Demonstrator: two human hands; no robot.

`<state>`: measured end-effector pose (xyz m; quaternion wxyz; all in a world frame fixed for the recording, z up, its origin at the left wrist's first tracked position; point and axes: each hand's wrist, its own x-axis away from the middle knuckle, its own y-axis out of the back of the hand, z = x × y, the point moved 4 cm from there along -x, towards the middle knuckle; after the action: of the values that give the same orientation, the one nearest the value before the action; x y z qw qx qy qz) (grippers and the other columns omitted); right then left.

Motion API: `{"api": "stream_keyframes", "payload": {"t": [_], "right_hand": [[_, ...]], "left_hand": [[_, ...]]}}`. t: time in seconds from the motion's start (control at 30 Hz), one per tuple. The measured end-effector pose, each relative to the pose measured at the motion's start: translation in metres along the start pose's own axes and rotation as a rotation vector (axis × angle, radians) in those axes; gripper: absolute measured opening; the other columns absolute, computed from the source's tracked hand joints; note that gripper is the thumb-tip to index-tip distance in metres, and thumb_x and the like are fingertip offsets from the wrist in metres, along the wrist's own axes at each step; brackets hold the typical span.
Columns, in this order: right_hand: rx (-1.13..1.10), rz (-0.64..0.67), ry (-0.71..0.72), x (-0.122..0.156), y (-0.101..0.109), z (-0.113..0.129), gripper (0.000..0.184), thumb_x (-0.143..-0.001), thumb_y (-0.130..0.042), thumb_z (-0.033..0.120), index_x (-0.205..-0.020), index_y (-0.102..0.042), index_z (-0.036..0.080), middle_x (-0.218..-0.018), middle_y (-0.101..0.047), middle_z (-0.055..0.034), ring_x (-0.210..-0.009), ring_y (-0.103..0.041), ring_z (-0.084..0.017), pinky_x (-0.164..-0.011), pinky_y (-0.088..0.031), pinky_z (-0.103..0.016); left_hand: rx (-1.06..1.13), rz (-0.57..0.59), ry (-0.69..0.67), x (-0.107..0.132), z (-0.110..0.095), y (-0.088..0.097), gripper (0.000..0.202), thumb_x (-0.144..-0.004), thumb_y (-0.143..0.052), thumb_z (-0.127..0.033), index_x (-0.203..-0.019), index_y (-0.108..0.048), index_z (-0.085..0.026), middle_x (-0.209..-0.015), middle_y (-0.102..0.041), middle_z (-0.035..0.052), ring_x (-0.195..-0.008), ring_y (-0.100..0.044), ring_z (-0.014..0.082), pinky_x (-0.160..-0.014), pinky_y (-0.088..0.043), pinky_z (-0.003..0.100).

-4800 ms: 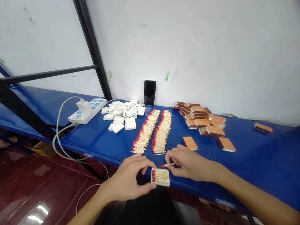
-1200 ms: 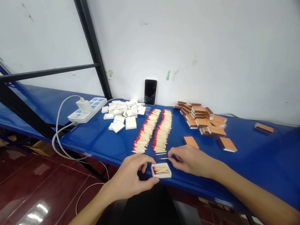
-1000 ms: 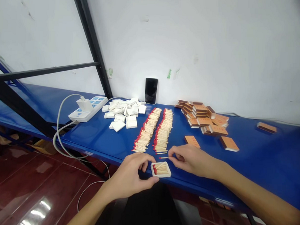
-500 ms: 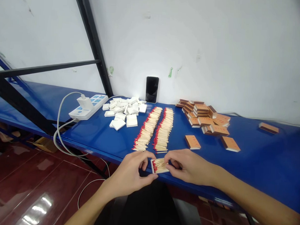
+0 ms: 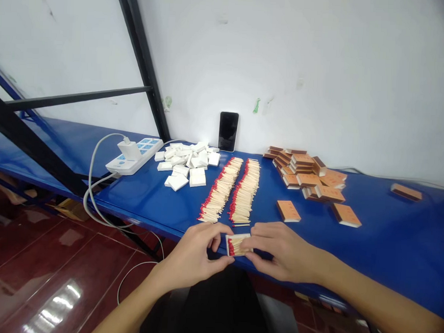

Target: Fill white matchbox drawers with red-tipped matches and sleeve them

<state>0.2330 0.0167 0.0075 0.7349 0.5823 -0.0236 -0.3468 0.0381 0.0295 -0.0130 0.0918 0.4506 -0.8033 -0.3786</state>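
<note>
A small white matchbox tray (image 5: 234,245) filled with red-tipped matches sits at the front edge of the blue table (image 5: 388,232). My left hand (image 5: 194,256) is closed on the tray's left end with thumb and fingers. My right hand (image 5: 277,250) is closed over the tray's right side, fingertips pressing on the matches. Just behind the hands lie two long rows of matches (image 5: 231,190), red heads to the left.
A heap of empty white trays (image 5: 187,164) lies at left, next to a power strip (image 5: 134,155) with a plugged charger and cable. Orange matchbox sleeves (image 5: 306,177) are piled at right, with loose ones nearby. A dark phone (image 5: 228,131) leans on the wall.
My right hand picked up a single match from the table and brought it onto the tray; it now rests over the tray. My left hand kept hold of the tray.
</note>
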Motion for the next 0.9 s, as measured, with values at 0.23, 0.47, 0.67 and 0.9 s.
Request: {"api": "stream_keyframes", "payload": {"t": [0.23,0.47,0.67,0.9], "right_hand": [[0.018,-0.033,0.034,-0.0003,0.0022,0.0026,0.02,-0.097,-0.05,0.018,-0.095,-0.07,0.017,-0.07,-0.057,-0.0019,-0.064,-0.048,-0.015,-0.06,-0.032,-0.027],[0.062,-0.008,0.056,0.0007,-0.0015,0.004,0.021,-0.096,-0.051,0.019,-0.1,-0.072,0.019,-0.072,-0.061,-0.0023,-0.065,-0.05,-0.016,-0.063,-0.034,-0.028],[0.099,-0.036,0.053,0.0,0.0014,0.0041,0.024,-0.097,-0.048,0.02,-0.099,-0.072,0.019,-0.069,-0.058,-0.002,-0.063,-0.048,-0.015,-0.061,-0.031,-0.029],[0.018,0.008,0.05,0.0004,-0.0002,0.007,0.021,-0.095,-0.051,0.021,-0.098,-0.072,0.019,-0.072,-0.062,-0.0028,-0.065,-0.052,-0.015,-0.063,-0.034,-0.028]], "left_hand": [[-0.008,0.001,-0.013,-0.0011,0.0011,-0.0008,0.032,-0.08,-0.077,-0.024,-0.109,-0.062,-0.024,-0.074,-0.053,-0.0064,-0.068,-0.052,0.0128,-0.067,-0.038,0.024],[-0.003,0.006,-0.011,-0.001,-0.0005,-0.0001,0.034,-0.079,-0.078,-0.022,-0.109,-0.062,-0.024,-0.074,-0.053,-0.0066,-0.07,-0.053,0.0126,-0.069,-0.038,0.024],[-0.007,0.011,-0.009,-0.0013,-0.0016,0.0004,0.032,-0.08,-0.078,-0.023,-0.107,-0.062,-0.024,-0.074,-0.052,-0.0065,-0.07,-0.053,0.0128,-0.068,-0.038,0.024],[-0.016,0.015,-0.004,-0.0013,-0.0018,0.0008,0.032,-0.079,-0.078,-0.024,-0.107,-0.063,-0.024,-0.075,-0.053,-0.0061,-0.07,-0.053,0.0132,-0.068,-0.038,0.025]]}}
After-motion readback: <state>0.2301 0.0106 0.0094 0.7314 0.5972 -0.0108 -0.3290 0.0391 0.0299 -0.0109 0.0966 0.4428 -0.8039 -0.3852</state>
